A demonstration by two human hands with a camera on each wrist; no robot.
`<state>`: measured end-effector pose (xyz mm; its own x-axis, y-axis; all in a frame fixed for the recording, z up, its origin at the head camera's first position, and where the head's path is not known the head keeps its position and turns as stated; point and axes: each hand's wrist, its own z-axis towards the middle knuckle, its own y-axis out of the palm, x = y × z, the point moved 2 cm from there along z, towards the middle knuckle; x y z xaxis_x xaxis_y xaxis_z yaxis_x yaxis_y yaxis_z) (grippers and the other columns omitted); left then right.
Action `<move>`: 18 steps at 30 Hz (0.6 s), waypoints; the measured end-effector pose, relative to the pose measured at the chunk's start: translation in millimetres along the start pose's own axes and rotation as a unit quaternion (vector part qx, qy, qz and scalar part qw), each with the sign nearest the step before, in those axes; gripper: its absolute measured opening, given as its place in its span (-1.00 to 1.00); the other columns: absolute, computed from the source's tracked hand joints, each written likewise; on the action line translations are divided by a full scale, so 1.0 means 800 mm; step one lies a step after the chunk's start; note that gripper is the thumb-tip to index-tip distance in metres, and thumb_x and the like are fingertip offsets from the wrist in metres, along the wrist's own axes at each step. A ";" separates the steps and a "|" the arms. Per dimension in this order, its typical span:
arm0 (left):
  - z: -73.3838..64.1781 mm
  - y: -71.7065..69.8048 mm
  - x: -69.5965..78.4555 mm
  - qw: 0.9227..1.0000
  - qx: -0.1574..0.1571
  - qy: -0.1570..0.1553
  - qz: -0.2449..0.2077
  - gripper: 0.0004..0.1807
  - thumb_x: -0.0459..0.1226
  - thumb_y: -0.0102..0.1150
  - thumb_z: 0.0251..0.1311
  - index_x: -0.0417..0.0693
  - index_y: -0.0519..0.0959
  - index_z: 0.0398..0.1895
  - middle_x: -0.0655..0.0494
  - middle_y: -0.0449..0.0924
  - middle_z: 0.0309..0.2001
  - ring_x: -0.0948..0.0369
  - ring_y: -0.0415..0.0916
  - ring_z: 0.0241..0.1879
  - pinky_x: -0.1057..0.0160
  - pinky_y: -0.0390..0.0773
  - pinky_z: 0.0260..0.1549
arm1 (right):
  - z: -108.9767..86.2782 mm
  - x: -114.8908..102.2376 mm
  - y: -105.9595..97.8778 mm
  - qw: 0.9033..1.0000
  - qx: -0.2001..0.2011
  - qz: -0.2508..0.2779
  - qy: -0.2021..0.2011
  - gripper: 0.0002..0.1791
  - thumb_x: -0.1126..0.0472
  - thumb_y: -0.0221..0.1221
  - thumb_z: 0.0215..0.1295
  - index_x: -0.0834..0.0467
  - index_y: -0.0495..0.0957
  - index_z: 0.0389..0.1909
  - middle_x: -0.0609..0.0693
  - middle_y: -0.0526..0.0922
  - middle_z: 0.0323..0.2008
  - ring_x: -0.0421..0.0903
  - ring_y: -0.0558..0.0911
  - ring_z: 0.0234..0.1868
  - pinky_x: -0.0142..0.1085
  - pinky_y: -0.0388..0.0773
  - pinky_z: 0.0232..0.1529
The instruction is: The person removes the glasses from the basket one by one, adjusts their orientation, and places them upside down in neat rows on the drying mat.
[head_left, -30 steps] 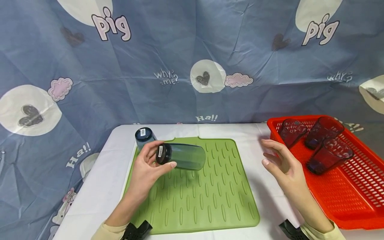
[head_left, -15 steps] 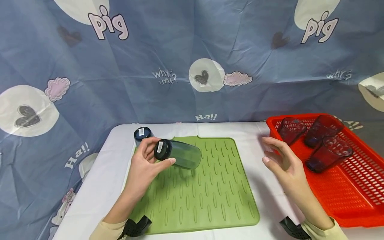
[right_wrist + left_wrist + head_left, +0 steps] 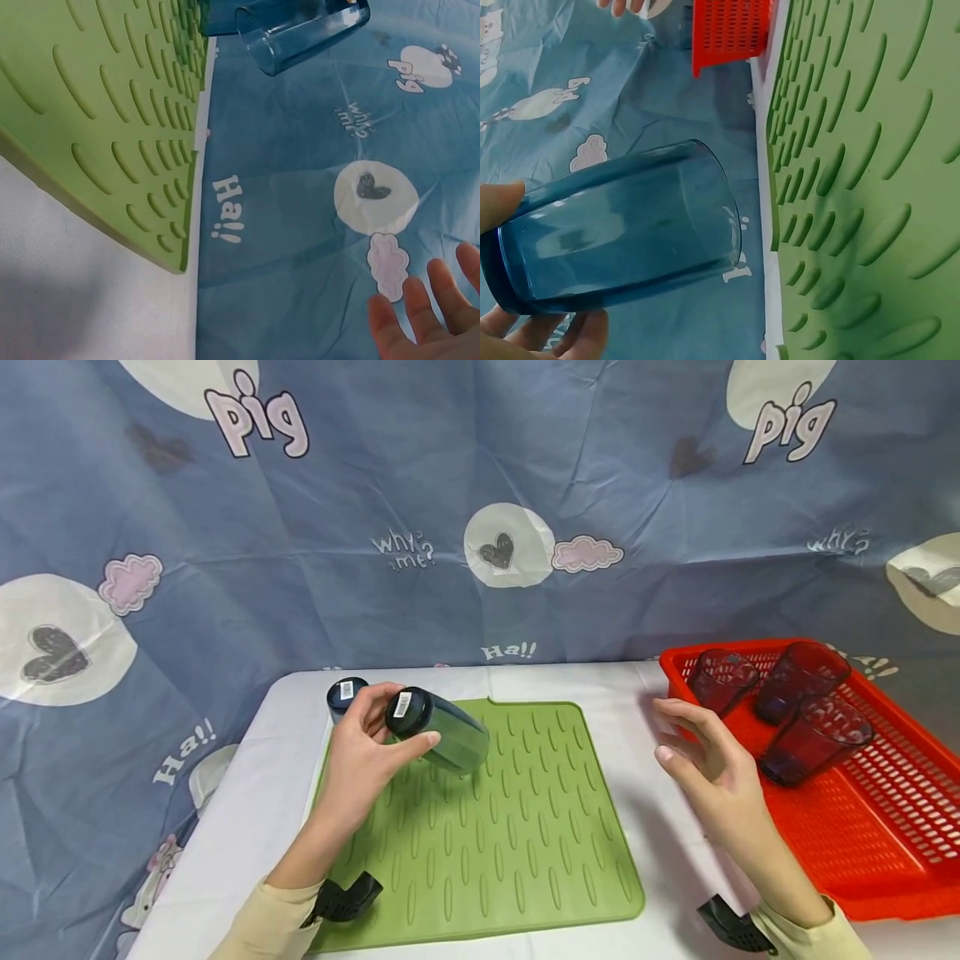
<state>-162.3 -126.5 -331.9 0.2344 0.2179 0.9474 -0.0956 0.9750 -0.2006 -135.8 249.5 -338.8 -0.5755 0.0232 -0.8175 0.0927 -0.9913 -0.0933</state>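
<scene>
My left hand [image 3: 356, 764] grips a clear blue drinking glass [image 3: 456, 737] near its thick dark base, which bears a white barcode sticker. The glass is tilted, base up to the left, mouth down to the right, over the green drying mat [image 3: 517, 860]. Close up in the left wrist view, thumb and fingers lie on either side of the glass [image 3: 630, 225]. A second blue glass [image 3: 341, 697] stands upside down at the mat's far left corner, partly behind my left hand. My right hand [image 3: 712, 768] holds nothing, fingers loosely bent, between mat and basket.
A red plastic basket [image 3: 862, 860] stands at the right with several glasses inside, such as this glass [image 3: 816, 739] leaning in it. White cloth [image 3: 225, 860] covers the table. A blue printed curtain [image 3: 337, 568] hangs behind.
My left hand has tipped the glass from nearly level so its mouth points lower, moving it slightly left and back. The right hand has barely moved.
</scene>
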 end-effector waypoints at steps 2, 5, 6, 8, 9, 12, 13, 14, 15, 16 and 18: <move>0.005 0.003 0.001 1.000 -0.004 0.002 0.001 -0.24 -0.28 0.56 -0.07 -0.02 0.40 0.24 0.09 0.54 0.12 0.23 0.47 0.17 0.24 0.40 0.23 | 0.000 0.001 0.000 1.000 0.001 -0.002 0.006 -0.49 0.63 0.07 0.26 0.46 0.34 0.25 0.30 0.38 0.27 0.12 0.34 0.30 -0.29 0.41 0.23; 0.014 0.007 0.001 1.000 -0.013 0.007 0.026 -0.25 -0.24 0.57 -0.09 0.02 0.42 0.22 0.11 0.55 0.09 0.21 0.51 0.08 0.20 0.44 0.19 | -0.001 0.001 0.000 0.999 0.006 -0.011 0.029 -0.49 0.61 0.09 0.27 0.42 0.36 0.26 0.26 0.39 0.27 0.09 0.35 0.30 -0.29 0.41 0.23; 0.018 0.008 0.000 0.999 -0.018 0.007 0.032 -0.26 -0.23 0.58 -0.09 0.03 0.42 0.21 0.11 0.55 0.08 0.20 0.53 0.05 0.19 0.46 0.17 | -0.001 0.002 0.000 0.999 0.008 -0.015 0.038 -0.49 0.60 0.09 0.28 0.40 0.37 0.26 0.24 0.39 0.27 0.08 0.35 0.30 -0.28 0.41 0.23; 0.025 0.010 -0.001 0.998 -0.029 0.005 0.047 -0.25 -0.22 0.58 -0.09 0.06 0.41 0.21 0.11 0.54 0.09 0.18 0.55 0.01 0.17 0.52 0.10 | -0.002 0.003 0.001 0.998 0.008 -0.023 0.054 -0.50 0.57 0.10 0.29 0.37 0.37 0.27 0.21 0.40 0.28 0.05 0.36 0.30 -0.28 0.42 0.22; 0.028 0.011 -0.002 0.998 -0.034 0.002 0.053 -0.24 -0.20 0.58 -0.09 0.07 0.41 0.22 0.12 0.53 0.11 0.17 0.56 0.01 0.16 0.54 0.07 | -0.002 0.003 0.001 0.998 0.007 -0.026 0.057 -0.50 0.57 0.10 0.30 0.37 0.37 0.27 0.21 0.40 0.28 0.04 0.36 0.29 -0.29 0.42 0.22; 0.037 0.014 -0.006 0.997 -0.047 -0.014 0.055 -0.22 -0.20 0.57 -0.08 0.06 0.38 0.25 0.10 0.48 0.16 0.11 0.56 0.03 0.12 0.59 0.00 | -0.002 0.004 0.002 0.998 0.001 -0.026 0.055 -0.50 0.57 0.09 0.31 0.39 0.35 0.27 0.21 0.40 0.27 0.03 0.40 0.26 -0.32 0.44 0.19; 0.039 0.015 -0.008 0.997 -0.048 -0.017 0.057 -0.21 -0.19 0.57 -0.09 0.06 0.38 0.25 0.10 0.47 0.18 0.10 0.56 0.05 0.11 0.59 -0.02 | -0.002 0.005 0.002 0.998 -0.001 -0.026 0.051 -0.50 0.57 0.09 0.31 0.40 0.35 0.27 0.21 0.41 0.27 0.02 0.41 0.25 -0.33 0.44 0.19; 0.042 0.017 -0.010 0.997 -0.049 -0.019 0.059 -0.21 -0.18 0.57 -0.09 0.05 0.38 0.25 0.09 0.46 0.19 0.08 0.54 0.06 0.10 0.58 -0.01 | -0.002 0.005 0.002 0.998 -0.003 -0.025 0.049 -0.50 0.57 0.09 0.31 0.40 0.35 0.27 0.20 0.41 0.26 0.01 0.43 0.24 -0.34 0.45 0.19; 0.045 0.018 -0.011 0.997 -0.048 -0.020 0.060 -0.21 -0.18 0.58 -0.10 0.04 0.38 0.24 0.08 0.46 0.19 0.07 0.54 0.07 0.09 0.57 0.01 | -0.002 0.006 0.003 0.999 -0.006 -0.023 0.046 -0.50 0.57 0.09 0.30 0.40 0.35 0.27 0.20 0.42 0.25 0.01 0.43 0.23 -0.34 0.44 0.19; 0.047 0.019 -0.012 0.997 -0.046 -0.020 0.064 -0.22 -0.19 0.58 -0.10 0.03 0.38 0.24 0.07 0.45 0.19 0.06 0.53 0.08 0.09 0.56 0.03 | -0.002 0.006 0.004 0.999 -0.008 -0.021 0.042 -0.50 0.58 0.09 0.30 0.41 0.35 0.27 0.20 0.42 0.25 0.01 0.44 0.22 -0.34 0.44 0.19; 0.051 0.022 -0.015 0.996 -0.043 -0.017 0.070 -0.23 -0.19 0.58 -0.11 0.03 0.40 0.21 0.07 0.46 0.19 0.06 0.50 0.10 0.08 0.53 0.06 | -0.002 0.007 0.004 0.999 -0.009 -0.020 0.038 -0.50 0.59 0.08 0.30 0.40 0.35 0.27 0.20 0.43 0.24 0.01 0.45 0.21 -0.32 0.44 0.20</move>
<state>-206.3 -113.7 -336.5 0.1911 0.3522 0.9162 -0.0406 0.9354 -0.3511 -137.2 246.5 -344.5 -0.5153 0.0731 -0.8539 0.0865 -0.9868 -0.1367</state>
